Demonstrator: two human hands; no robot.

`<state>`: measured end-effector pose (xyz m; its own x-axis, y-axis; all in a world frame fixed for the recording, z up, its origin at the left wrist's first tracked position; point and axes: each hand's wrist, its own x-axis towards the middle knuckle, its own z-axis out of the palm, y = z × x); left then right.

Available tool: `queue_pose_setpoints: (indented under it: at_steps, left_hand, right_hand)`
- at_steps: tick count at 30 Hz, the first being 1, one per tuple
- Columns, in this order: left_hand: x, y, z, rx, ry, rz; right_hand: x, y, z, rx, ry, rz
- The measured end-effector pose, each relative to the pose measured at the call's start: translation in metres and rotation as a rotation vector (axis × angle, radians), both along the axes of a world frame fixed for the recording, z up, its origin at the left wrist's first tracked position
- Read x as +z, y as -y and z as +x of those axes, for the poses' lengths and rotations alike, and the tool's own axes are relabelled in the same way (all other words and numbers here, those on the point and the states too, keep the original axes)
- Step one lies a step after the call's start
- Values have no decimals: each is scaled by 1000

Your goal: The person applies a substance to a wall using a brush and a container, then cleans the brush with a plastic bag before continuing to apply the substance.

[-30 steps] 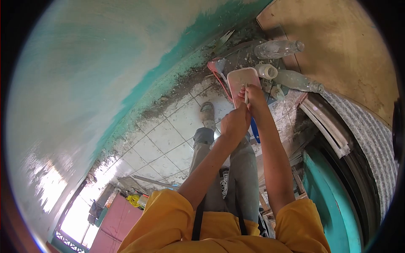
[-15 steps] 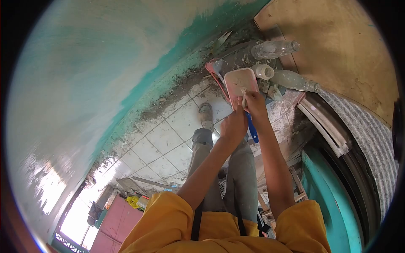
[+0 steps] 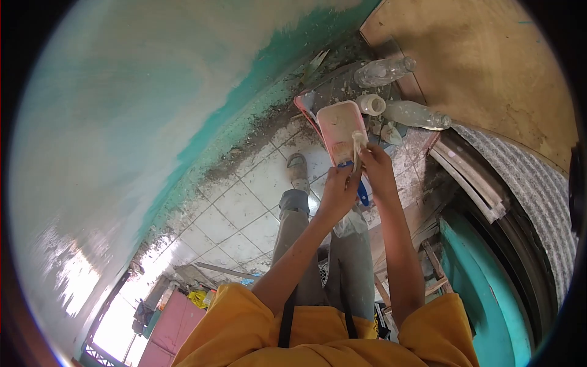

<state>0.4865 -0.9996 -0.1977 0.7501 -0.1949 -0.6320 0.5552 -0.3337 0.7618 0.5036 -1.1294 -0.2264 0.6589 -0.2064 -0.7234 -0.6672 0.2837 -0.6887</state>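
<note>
Strip of limp, whitish material [image 3: 357, 144] lies between the two bare hands, above the near half of a pink, shallow, rectangular tray [image 3: 323, 129]. Its long axis points away from the body, roughly in line with the long side of the tray; the broader free end is at the far side and the narrow end is at the fingers. Right hand [image 3: 380, 173]: closed in a pinch on the strip from the right, and nearer to the free end. Left hand [image 3: 338, 191]: fingers closed at the narrow, near end, from the left; the exact contact is partly hidden by the fingers. The two grips are close together, with the left set slightly nearer the body. A blue tool handle [image 3: 363, 194] projects toward the body between the hands; whether either hand bears on it cannot be determined. Beige, paste-like material [image 3: 340, 122] coats the inside of the tray. A crumpled, translucent plastic piece [image 3: 351, 223] is seen below the hands, over the leg; any connection to the strip cannot be confirmed. Beyond the right hand are three clear bottles: one at the far side [image 3: 382, 72], one with its open mouth beside the tray [image 3: 371, 104], and one lying toward the right [image 3: 416, 114].
</note>
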Motion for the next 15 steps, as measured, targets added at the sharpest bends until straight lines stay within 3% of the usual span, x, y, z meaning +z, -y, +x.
queue_pose_setpoints:
  at_steps: [2, 4, 5, 7, 9, 12, 13, 15]
  left_hand:
    - [5, 5, 2, -87, 130, 117]
    - [6, 6, 7, -108, 7, -125]
    - [-2, 3, 7, -112, 9, -128]
    - [-34, -10, 5, -25, 114, 9]
    - [-48, -24, 19, 126, 65, 153]
    - [-89, -26, 28, 157, 20, 353]
    - [-112, -29, 29, 155, 20, 352]
    - [-150, -31, 25, 180, -195, -1]
  right_hand:
    - [3, 10, -12, 45, 54, -37]
    - [16, 18, -14, 44, 50, -61]
    - [22, 24, -14, 40, 51, -64]
    - [38, 35, -10, -6, -30, -89]
    - [32, 51, -14, 40, -65, -99]
    - [29, 64, -9, 125, -105, -138]
    - [29, 68, -7, 164, -119, -168]
    - [23, 75, -5, 90, -111, -110]
